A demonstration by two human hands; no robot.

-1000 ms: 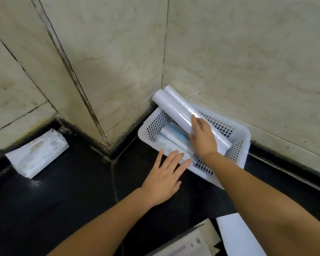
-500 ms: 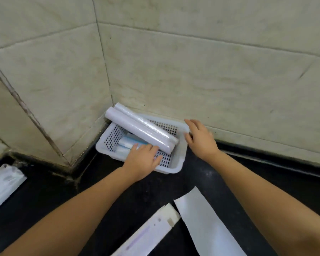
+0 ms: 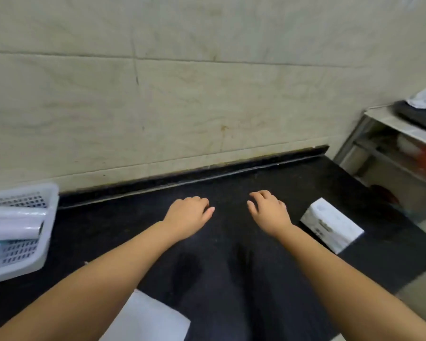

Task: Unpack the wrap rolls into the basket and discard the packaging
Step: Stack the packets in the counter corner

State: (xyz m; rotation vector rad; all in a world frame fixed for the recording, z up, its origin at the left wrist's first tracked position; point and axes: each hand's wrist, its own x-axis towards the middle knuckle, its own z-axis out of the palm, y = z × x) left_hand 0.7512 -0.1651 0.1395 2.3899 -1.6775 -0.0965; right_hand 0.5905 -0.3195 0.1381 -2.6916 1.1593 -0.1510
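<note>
Leftward, white perforated basket [image 3: 22, 264] holds glossy white wrap rolls [image 3: 12, 228]; left hand [image 3: 188, 215], right hand [image 3: 268, 210] empty, fingers loosely curled.

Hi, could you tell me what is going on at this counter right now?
A person is unpacking wrap rolls. Both hands, left and right, hover empty over the black counter. The rolls already lie in the white basket at far left. A white box beside the right hand and a white sheet near the front edge are still on the counter.
</note>
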